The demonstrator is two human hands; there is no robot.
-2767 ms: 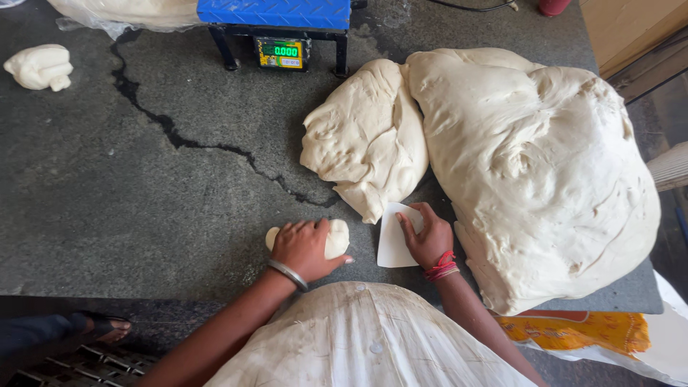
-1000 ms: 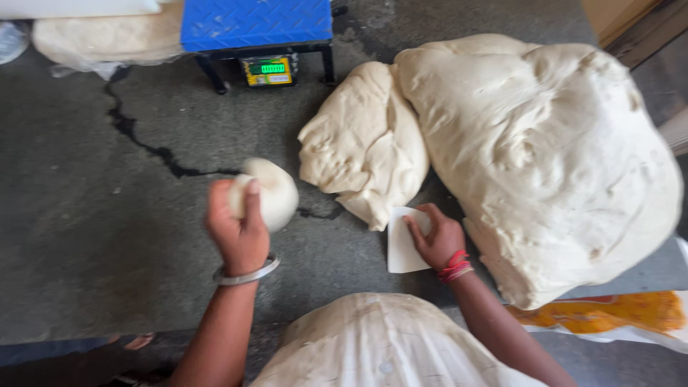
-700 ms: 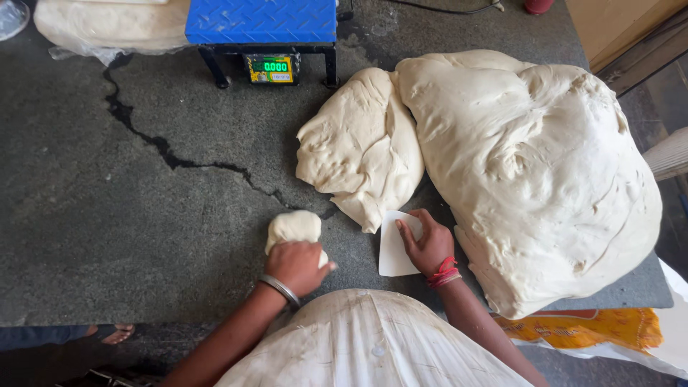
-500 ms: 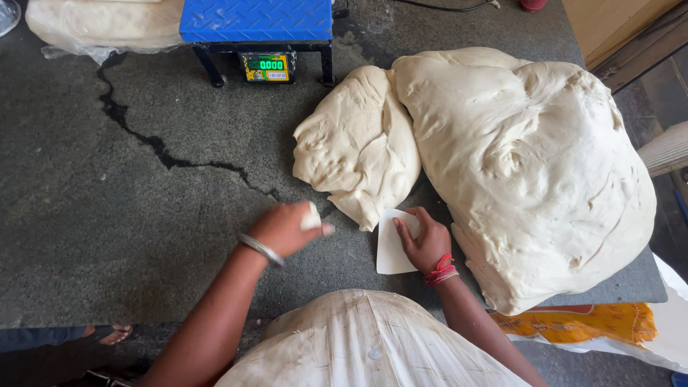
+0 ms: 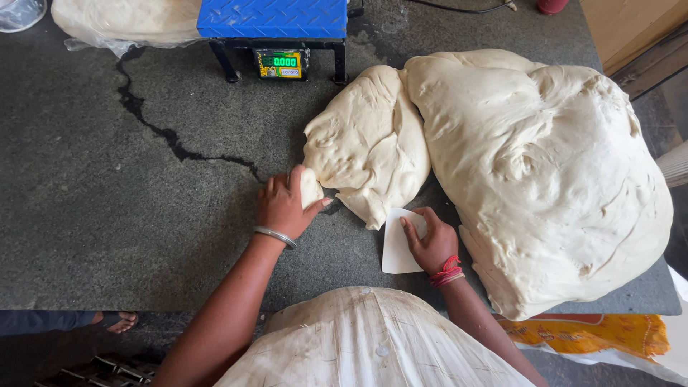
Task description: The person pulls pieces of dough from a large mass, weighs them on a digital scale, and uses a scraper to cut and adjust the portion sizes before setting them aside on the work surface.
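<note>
Your left hand (image 5: 283, 206) grips the near-left edge of the smaller dough lump (image 5: 369, 143), fingers closed on a fold. Your right hand (image 5: 432, 240) holds a white scraper (image 5: 398, 247) flat by the worktop's (image 5: 107, 215) near edge, just beside that lump. Big dough mass (image 5: 545, 172) right; blue scale (image 5: 276, 32) at the far edge.

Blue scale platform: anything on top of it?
Nothing shows on the blue scale platform; its far edge is cut off by the frame. Below it the green display is lit. The left hand grips the smaller dough mass.
</note>
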